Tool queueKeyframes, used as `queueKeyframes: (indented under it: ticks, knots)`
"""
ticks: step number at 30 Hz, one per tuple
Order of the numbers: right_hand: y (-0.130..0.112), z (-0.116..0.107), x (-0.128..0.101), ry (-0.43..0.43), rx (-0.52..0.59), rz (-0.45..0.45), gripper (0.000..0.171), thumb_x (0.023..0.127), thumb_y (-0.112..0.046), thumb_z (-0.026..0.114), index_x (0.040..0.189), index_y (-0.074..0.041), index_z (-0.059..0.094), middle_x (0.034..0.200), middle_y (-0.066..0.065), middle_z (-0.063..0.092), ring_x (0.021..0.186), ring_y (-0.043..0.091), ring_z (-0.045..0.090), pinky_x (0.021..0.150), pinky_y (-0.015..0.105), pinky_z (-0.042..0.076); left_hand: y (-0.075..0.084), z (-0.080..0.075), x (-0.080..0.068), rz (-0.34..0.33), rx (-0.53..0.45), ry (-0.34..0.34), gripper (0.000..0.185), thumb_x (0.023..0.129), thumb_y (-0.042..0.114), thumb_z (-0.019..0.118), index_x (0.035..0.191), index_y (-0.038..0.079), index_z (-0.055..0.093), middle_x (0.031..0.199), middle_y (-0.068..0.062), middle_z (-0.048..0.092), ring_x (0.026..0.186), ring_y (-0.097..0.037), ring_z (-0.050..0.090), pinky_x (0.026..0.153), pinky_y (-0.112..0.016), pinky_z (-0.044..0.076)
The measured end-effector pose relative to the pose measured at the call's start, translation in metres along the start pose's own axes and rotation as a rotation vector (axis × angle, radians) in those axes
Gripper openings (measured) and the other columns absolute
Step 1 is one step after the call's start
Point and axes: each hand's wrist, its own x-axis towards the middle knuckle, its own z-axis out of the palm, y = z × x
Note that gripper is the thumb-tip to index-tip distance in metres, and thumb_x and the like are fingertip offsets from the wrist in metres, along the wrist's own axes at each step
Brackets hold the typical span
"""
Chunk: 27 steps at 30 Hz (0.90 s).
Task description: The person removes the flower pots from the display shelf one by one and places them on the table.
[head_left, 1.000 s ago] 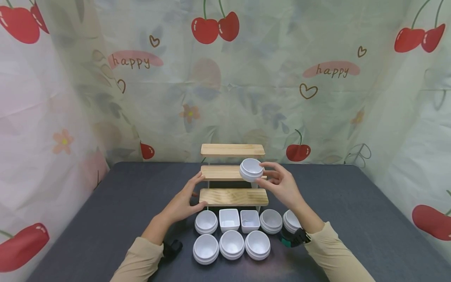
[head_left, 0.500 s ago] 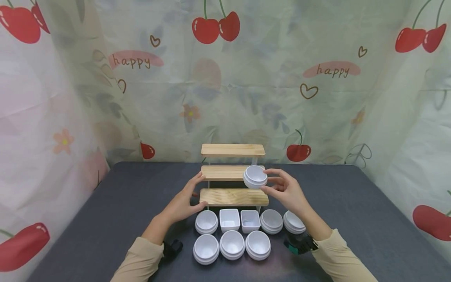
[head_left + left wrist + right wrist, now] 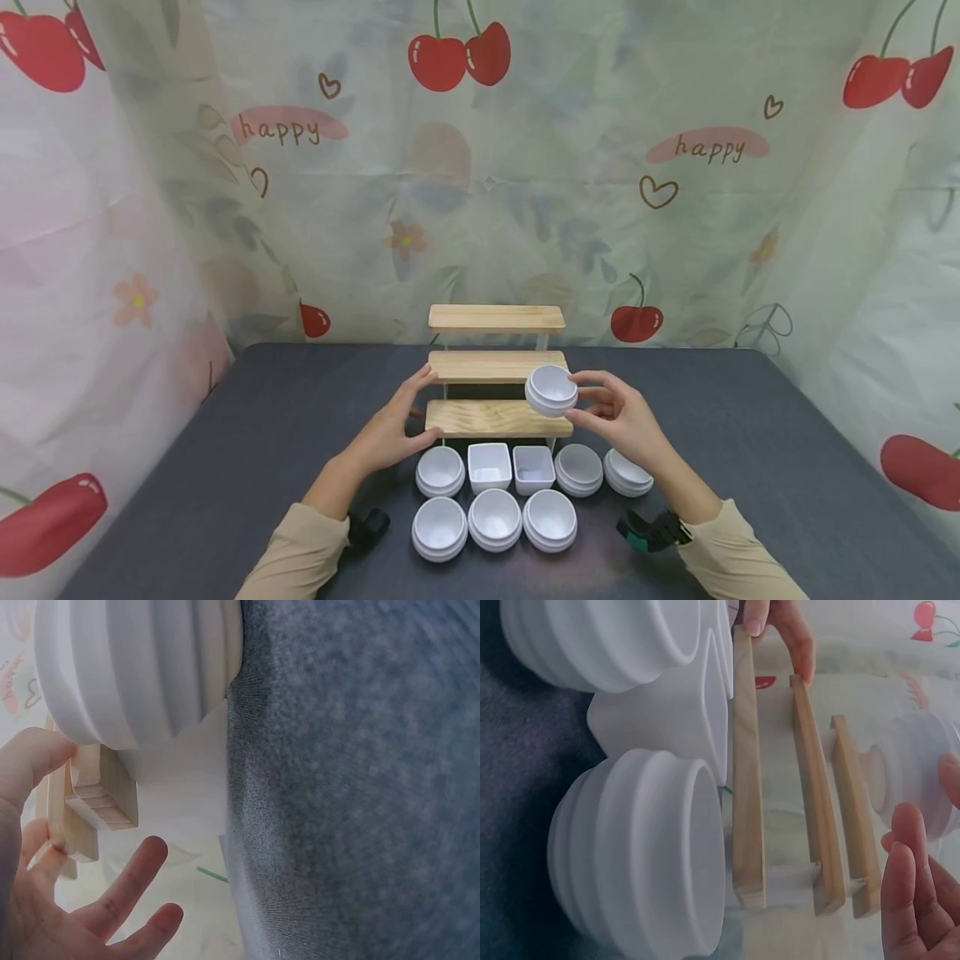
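Observation:
A three-tier wooden display stand [image 3: 497, 367] stands on the table, its tiers rising towards the back. My right hand [image 3: 618, 421] pinches a white ribbed round bowl [image 3: 551, 393] between thumb and fingertips. The bowl is held upright, over the right end of the lower tiers in the head view; whether it touches them I cannot tell. My left hand [image 3: 386, 429] touches the stand's left ends, thumb at the bottom tier [image 3: 105, 787] and fingertips at the middle tier. Its other fingers [image 3: 135, 877] are straight and spread in the left wrist view.
In front of the stand are two rows of white bowls: round ones [image 3: 495, 521] and two square ones [image 3: 489, 468]. The rightmost round bowl [image 3: 627, 473] sits by the right forearm. A dark cloth [image 3: 712, 433] covers the table; a printed curtain [image 3: 525, 208] surrounds it.
My right hand has brought the round bowl down and slightly right, from in front of the middle tier towards the bottom tier. My left hand stays at the stand's left side.

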Motion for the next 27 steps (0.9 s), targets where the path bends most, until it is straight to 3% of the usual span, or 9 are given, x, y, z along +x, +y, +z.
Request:
queueKeyframes:
  ticks: [8,17,24,27]
  knots:
    - [0.006,-0.006,-0.009,-0.025,-0.012,-0.03,0.042,0.081,-0.006,0.07,0.12,-0.001,0.054,0.108,0.028,0.064,0.068,0.006,0.065,0.065,0.021,0.055,0.0,0.0,0.0,0.001,0.005,0.001,0.078,0.084,0.016,0.069,0.147,0.015,0.022,0.157,-0.01,0.015,0.107,-0.034,0.061,0.089,-0.049,0.051]
    - [0.014,-0.015,-0.02,-0.039,-0.034,-0.046,0.042,0.08,-0.006,0.07,0.118,-0.002,0.054,0.108,0.022,0.064,0.07,0.017,0.067,0.064,0.022,0.056,-0.001,0.001,0.0,-0.014,0.005,-0.003,0.079,0.084,0.017,0.069,0.147,0.016,0.021,0.157,-0.009,0.014,0.107,-0.033,0.06,0.089,-0.049,0.051]
    - [0.018,-0.018,-0.027,-0.071,-0.002,-0.081,0.041,0.081,-0.003,0.07,0.117,0.003,0.053,0.105,-0.013,0.062,0.071,0.008,0.065,0.063,0.021,0.055,-0.001,0.001,0.0,-0.013,0.006,-0.003,0.079,0.084,0.017,0.069,0.147,0.016,0.021,0.157,-0.009,0.014,0.108,-0.033,0.06,0.089,-0.048,0.051]
    - [0.019,-0.019,-0.03,-0.093,0.019,-0.095,0.041,0.081,-0.001,0.069,0.117,0.005,0.052,0.103,-0.021,0.061,0.071,0.005,0.064,0.062,0.021,0.055,-0.001,0.001,0.001,-0.011,0.006,-0.001,0.079,0.084,0.017,0.069,0.147,0.016,0.021,0.157,-0.009,0.014,0.108,-0.033,0.06,0.089,-0.047,0.052]
